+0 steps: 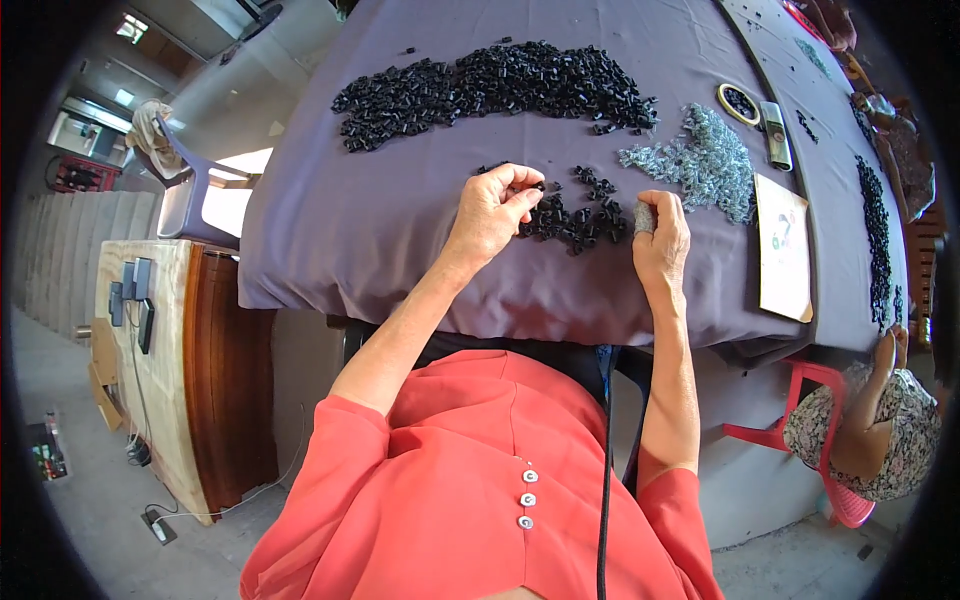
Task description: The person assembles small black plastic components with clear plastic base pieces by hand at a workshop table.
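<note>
My left hand [488, 212] is closed in a pinch over the table, with a small black plastic piece [539, 186] at its fingertips. Just beyond and beside it lies a loose cluster of similar black pieces [575, 224]. To the right of this cluster, my right hand [662, 245] is closed, thumb against the curled fingers. A greyish covering [643, 217] shows at its thumb; whatever the fingers hold is hidden. Close to the right hand is a pile of small clear plastic pieces [708, 160].
A long heap of black pieces [500, 88] lies farther back on the purple-grey tablecloth [330, 230]. At the right are a printed card [783, 248], a phone-like object [775, 135] and a round container [738, 103]. Another person [868, 430] sits at the far right by a red chair [800, 400].
</note>
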Action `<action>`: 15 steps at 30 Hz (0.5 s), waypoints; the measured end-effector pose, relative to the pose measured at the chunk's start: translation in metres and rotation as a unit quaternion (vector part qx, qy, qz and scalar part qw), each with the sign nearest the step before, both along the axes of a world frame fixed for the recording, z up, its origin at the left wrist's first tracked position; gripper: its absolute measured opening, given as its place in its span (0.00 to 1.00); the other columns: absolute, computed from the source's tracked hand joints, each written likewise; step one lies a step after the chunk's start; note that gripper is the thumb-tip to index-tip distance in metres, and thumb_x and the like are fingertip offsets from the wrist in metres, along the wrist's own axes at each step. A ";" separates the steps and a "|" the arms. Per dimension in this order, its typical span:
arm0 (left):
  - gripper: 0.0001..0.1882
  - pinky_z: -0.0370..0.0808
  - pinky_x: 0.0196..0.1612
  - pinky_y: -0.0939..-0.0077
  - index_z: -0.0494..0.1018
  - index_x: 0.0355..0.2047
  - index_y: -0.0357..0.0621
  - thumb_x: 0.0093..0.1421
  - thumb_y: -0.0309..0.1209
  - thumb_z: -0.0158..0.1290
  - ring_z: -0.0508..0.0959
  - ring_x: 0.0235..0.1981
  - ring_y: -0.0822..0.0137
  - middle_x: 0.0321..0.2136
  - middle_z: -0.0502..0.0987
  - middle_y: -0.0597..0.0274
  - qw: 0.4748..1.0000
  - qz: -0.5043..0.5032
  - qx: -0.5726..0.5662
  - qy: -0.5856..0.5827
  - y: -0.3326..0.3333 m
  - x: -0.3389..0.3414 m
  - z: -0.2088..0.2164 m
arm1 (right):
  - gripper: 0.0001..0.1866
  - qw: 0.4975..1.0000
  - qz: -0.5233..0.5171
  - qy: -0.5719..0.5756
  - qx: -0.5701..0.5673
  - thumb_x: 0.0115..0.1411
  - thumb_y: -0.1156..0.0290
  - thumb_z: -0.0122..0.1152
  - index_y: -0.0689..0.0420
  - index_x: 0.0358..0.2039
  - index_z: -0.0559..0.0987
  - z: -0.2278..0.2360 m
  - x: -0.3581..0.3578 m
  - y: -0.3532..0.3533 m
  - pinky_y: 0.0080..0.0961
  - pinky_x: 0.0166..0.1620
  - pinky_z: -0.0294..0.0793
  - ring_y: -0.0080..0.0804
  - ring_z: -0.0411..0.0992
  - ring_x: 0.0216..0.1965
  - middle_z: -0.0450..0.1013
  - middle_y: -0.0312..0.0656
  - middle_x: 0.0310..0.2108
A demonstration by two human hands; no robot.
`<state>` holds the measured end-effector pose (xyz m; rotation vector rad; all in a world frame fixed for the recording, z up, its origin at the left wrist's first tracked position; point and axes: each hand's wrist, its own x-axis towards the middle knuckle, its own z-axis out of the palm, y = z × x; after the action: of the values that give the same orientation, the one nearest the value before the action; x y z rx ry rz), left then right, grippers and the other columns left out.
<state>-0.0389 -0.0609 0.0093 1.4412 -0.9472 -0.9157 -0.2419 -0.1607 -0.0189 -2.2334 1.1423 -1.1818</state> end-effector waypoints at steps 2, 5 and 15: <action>0.07 0.68 0.20 0.88 0.75 0.36 0.40 0.57 0.24 0.53 0.70 0.19 0.82 0.25 0.75 0.69 0.999 0.000 0.006 -0.034 0.000 0.000 0.003 | 0.16 1.000 -0.001 -0.002 0.001 0.43 0.87 0.46 0.58 0.34 0.71 0.000 0.000 0.000 0.34 0.41 0.68 0.47 0.69 0.37 0.68 0.45 0.33; 0.06 0.67 0.21 0.88 0.75 0.36 0.40 0.57 0.25 0.53 0.69 0.19 0.83 0.24 0.75 0.70 0.998 -0.001 0.008 -0.070 0.000 0.003 -0.002 | 0.16 1.000 0.002 0.003 -0.001 0.43 0.87 0.46 0.58 0.34 0.71 0.002 0.002 0.001 0.34 0.40 0.68 0.47 0.69 0.37 0.68 0.45 0.33; 0.05 0.68 0.25 0.84 0.74 0.33 0.38 0.55 0.24 0.53 0.69 0.20 0.79 0.23 0.74 0.68 0.968 -0.004 -0.053 -0.246 -0.002 -0.003 -0.012 | 0.16 1.000 -0.003 0.006 0.009 0.43 0.86 0.47 0.57 0.34 0.71 0.001 0.000 0.001 0.34 0.40 0.69 0.46 0.69 0.37 0.69 0.44 0.33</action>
<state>-0.0424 -0.0628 -0.0022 1.6053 -1.3446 -0.5064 -0.2417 -0.1594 -0.0182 -2.2276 1.1599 -1.1565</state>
